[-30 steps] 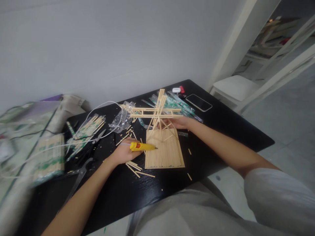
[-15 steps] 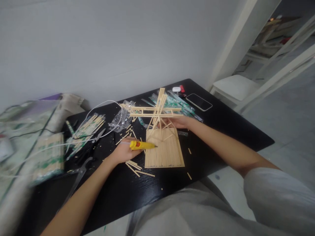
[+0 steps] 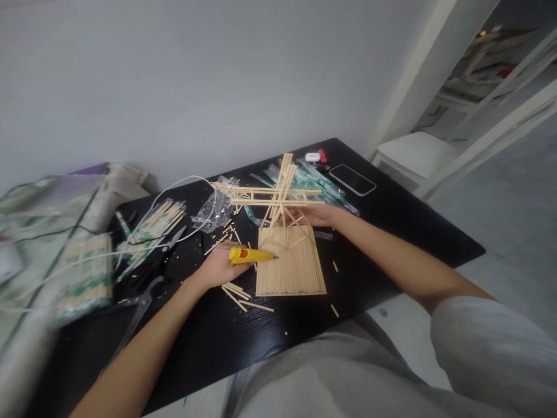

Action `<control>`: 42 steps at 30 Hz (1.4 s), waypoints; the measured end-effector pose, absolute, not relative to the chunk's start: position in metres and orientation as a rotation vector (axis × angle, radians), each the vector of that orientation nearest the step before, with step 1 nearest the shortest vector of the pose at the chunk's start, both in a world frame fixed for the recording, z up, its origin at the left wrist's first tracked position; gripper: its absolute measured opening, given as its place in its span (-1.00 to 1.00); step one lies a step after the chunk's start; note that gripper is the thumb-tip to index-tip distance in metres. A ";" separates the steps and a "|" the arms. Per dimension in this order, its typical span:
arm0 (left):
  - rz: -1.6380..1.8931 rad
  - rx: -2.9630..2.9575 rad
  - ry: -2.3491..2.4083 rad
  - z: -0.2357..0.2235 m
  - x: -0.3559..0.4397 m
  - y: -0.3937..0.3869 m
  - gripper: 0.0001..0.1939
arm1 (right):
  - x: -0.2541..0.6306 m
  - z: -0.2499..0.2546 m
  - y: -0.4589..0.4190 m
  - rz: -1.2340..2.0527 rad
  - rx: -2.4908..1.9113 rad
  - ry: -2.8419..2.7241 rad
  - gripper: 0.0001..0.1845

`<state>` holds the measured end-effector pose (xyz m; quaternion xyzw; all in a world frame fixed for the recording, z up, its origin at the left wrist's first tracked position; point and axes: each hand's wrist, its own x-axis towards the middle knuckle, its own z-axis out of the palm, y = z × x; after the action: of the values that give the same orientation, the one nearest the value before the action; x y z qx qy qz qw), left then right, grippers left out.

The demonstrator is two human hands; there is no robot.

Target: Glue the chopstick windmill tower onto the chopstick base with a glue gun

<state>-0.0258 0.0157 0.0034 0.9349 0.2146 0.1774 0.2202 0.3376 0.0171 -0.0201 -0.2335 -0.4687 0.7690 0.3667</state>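
Note:
My left hand (image 3: 223, 266) is closed around a yellow hot glue gun (image 3: 250, 256). Its nozzle points right, over the base of a windmill-like model (image 3: 289, 267) built from wooden sticks. Flat, side-by-side sticks form that base. Above its far end rise slanted legs and crossed blades (image 3: 282, 194). My right hand (image 3: 317, 216) is at the legs, behind the blades, with its fingers curled in on the model and partly hidden by the sticks. Whether the nozzle touches the base I cannot tell.
Cut sticks (image 3: 235, 296) lie left of the base. Scissors (image 3: 174, 239), pliers (image 3: 145, 299) and packaged chopsticks (image 3: 159, 226) are farther left, with a white cable (image 3: 167, 186) looping over. Empty wrappers (image 3: 326, 183) and a phone (image 3: 352, 180) are at the back right.
Almost nothing differs. The glue gun's rear has tipped very slightly upward; both hands and the model keep their places.

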 end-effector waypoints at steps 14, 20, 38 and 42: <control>0.483 2.562 0.567 0.007 -0.023 0.014 -0.76 | 0.338 -0.018 0.016 1.960 -0.603 -1.212 -0.51; 0.480 2.559 0.595 0.007 -0.024 0.014 -0.79 | 0.339 -0.021 0.016 1.954 -0.593 -1.211 -0.47; 0.485 2.576 0.593 0.007 -0.023 0.013 -0.78 | 0.338 -0.020 0.016 1.966 -0.578 -1.188 -0.50; 0.472 2.579 0.609 0.009 -0.022 0.013 -0.80 | 0.339 -0.021 0.017 1.979 -0.590 -1.181 -0.51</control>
<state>-0.0218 0.0126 0.0090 0.9340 0.2206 0.1711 0.2231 0.3390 0.0171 -0.0208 -0.2301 -0.4606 0.7722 0.3723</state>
